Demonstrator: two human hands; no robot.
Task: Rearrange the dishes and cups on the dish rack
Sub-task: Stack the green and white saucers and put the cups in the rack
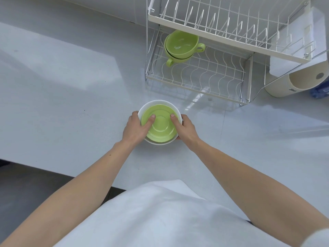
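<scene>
A green saucer (161,126) lies inside a white bowl (156,104) on the white counter, in front of the dish rack. My left hand (136,128) grips the stack's left side with the thumb on the saucer. My right hand (185,128) grips the right side, thumb also on the saucer. Two green cups (179,46) sit stacked at the left of the rack's lower shelf (204,77). The rack's upper shelf (222,20) holds no dishes.
A cream cylindrical holder (300,81) hangs at the rack's right end, with a blue item (320,90) beside it. The counter's front edge (58,172) runs diagonally at the lower left. A wall stands behind the rack.
</scene>
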